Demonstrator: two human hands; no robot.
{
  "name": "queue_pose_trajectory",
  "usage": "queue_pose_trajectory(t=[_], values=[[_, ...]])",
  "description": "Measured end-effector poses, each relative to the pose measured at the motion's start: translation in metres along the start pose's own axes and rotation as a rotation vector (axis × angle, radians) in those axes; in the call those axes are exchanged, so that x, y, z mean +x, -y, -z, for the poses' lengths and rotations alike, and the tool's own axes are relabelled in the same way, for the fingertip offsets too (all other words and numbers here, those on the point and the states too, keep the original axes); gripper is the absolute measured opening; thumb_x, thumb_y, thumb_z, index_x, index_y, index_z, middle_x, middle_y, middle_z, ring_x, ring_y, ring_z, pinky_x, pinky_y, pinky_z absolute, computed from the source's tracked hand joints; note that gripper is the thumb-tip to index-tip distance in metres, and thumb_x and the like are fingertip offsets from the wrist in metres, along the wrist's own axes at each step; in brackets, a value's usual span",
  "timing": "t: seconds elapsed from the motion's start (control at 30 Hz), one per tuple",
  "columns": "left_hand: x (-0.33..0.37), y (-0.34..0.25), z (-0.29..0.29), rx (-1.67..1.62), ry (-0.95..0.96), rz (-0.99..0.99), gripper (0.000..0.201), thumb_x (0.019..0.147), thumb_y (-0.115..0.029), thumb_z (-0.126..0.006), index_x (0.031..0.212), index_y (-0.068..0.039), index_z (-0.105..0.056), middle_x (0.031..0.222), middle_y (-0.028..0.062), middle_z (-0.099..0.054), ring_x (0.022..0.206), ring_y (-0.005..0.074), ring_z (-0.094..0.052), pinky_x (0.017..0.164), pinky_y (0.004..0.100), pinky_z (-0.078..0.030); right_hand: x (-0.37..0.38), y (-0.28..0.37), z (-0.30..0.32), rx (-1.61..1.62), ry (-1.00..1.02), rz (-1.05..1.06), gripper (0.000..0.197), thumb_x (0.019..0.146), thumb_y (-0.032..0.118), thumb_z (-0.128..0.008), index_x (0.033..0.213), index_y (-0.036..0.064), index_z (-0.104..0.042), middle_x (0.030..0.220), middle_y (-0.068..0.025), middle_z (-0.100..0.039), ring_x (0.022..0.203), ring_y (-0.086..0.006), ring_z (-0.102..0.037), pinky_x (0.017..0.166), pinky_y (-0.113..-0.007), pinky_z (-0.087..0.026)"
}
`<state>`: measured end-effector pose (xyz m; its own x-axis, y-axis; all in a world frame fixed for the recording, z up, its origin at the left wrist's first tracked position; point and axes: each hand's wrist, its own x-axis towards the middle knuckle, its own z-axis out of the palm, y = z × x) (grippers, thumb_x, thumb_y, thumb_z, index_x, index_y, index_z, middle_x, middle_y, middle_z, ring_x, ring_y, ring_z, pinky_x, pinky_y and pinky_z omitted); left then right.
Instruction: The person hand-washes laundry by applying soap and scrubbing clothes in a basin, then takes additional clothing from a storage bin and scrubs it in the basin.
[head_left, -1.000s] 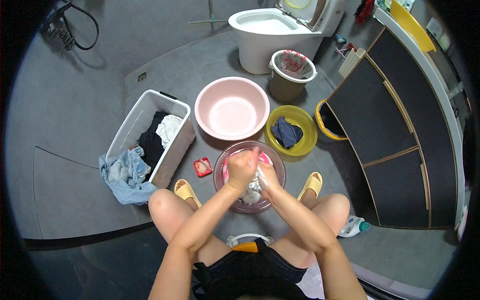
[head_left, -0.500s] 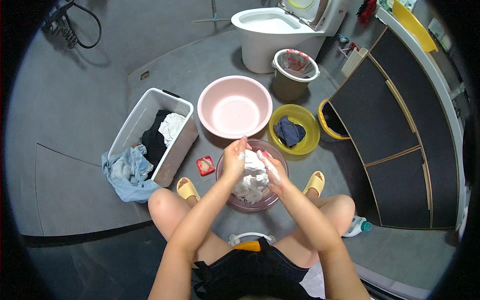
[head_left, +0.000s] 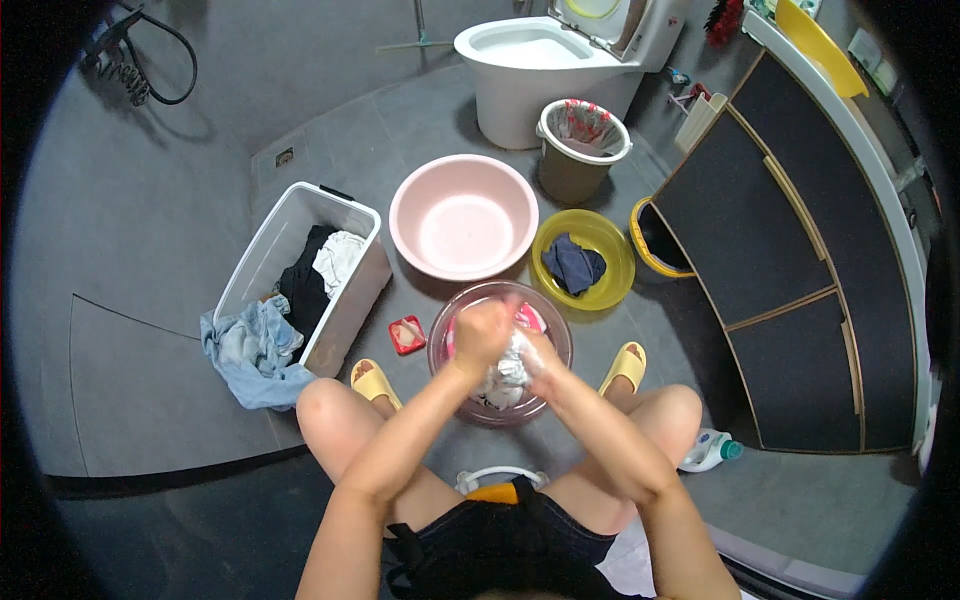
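Over a clear purplish washbasin (head_left: 566,357), my two hands are close together on a wet, soapy white cloth (head_left: 512,372). My left hand (head_left: 483,335) is closed in a fist on it, its fingers blurred by motion. Gripping the cloth from the other side is my right hand (head_left: 539,358), with suds on it. The cloth's lower part hangs into the basin. Behind the hands, something pink and white (head_left: 530,318) shows inside the basin. A red soap dish (head_left: 407,335) with a pale bar of soap sits on the floor left of the basin.
Beyond stands a pink basin (head_left: 463,172); right of it, a yellow basin (head_left: 622,272) holds dark blue cloth (head_left: 573,265). At left, a plastic bin (head_left: 352,308) holds clothes, light blue denim (head_left: 250,355) over its edge. A lined bucket (head_left: 575,182), toilet (head_left: 540,85) and dark cabinet (head_left: 740,230) stand around.
My hands, spread and slanted along the cloth earlier, have closed on it and come nearer together. The left has turned into a fist. The cloth is bunched smaller between them.
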<state>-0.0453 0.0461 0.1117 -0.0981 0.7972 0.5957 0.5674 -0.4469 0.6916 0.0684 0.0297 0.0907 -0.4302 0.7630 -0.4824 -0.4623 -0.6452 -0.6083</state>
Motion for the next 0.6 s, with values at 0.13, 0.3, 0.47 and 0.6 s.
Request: queue_pose_trajectory(t=[0.13, 0.3, 0.47, 0.6], values=[[0.015, 0.008, 0.019, -0.302, 0.301, 0.723, 0.043, 0.085, -0.037, -0.050, 0.059, -0.003, -0.053, 0.051, 0.0000, -0.045, 0.053, 0.0068, -0.042, 0.048, 0.0254, -0.036, -0.008, 0.024, -0.010, 0.013, -0.043, -0.109, 0.031, 0.083, 0.034, -0.052, 0.095, 0.0054, -0.056, 0.084, -0.0049, -0.060, 0.070, -0.0146, -0.059, 0.059, -0.026, -0.048], [0.008, 0.014, 0.025, -0.609, 0.829, 0.695, 0.032, 0.084, -0.036, -0.052, 0.086, -0.005, -0.054, 0.081, -0.0012, -0.053, 0.073, 0.0071, -0.048, 0.066, 0.0202, -0.040, 0.003, 0.040, 0.014, -0.087, -0.096, 0.073, 0.039, 0.083, 0.042, -0.049, 0.097, 0.0057, -0.055, 0.084, -0.0036, -0.058, 0.064, -0.0104, -0.055, 0.056, -0.024, -0.047], [0.017, 0.005, 0.035, -1.223, 0.359, 0.951, 0.025, 0.087, -0.028, -0.047, 0.098, -0.006, -0.049, 0.090, 0.0042, -0.056, 0.081, 0.0124, -0.054, 0.072, 0.0267, -0.046, -0.009, 0.020, 0.009, -0.434, 0.037, -0.044, 0.030, 0.084, 0.034, -0.052, 0.100, 0.0090, -0.055, 0.086, 0.0008, -0.056, 0.070, -0.0050, -0.049, 0.054, -0.017, -0.038], [0.004, 0.051, 0.030, -0.839, 0.049, 0.797, 0.020, 0.087, -0.020, -0.047, 0.101, -0.006, -0.048, 0.088, 0.0056, -0.054, 0.078, 0.0130, -0.053, 0.072, 0.0263, -0.044, -0.011, 0.013, -0.001, -0.512, -0.017, 0.160, 0.023, 0.083, 0.027, -0.055, 0.095, 0.0064, -0.056, 0.086, 0.0010, -0.056, 0.072, -0.0055, -0.050, 0.057, -0.019, -0.040]])
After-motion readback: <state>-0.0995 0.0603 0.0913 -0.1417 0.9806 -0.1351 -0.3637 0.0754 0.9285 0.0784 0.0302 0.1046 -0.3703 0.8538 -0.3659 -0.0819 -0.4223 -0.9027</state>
